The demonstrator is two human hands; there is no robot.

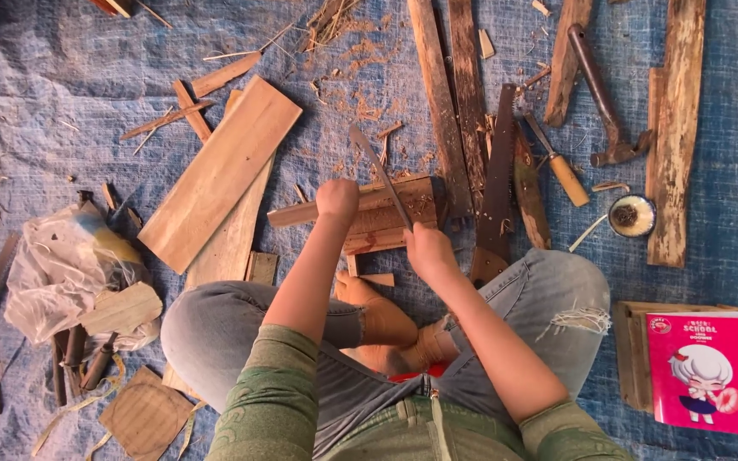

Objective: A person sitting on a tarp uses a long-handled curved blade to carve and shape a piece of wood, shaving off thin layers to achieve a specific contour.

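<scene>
I sit on a blue tarp [61,68] with my knees apart. My left hand [337,199] grips a thin wooden stick [296,212] that lies across a small wooden block [395,224] in front of my feet. My right hand [427,248] is closed around the handle of a long knife [379,171], whose blade slants up and left over the block. Wood shavings are scattered just beyond the block.
Flat boards [219,171] lie to the left, long planks [442,94] and a handsaw [497,179] ahead. At right are a hammer [604,102], a chisel [557,166], a small round tin [632,215] and a pink booklet [706,371]. A plastic bag [53,265] sits at left.
</scene>
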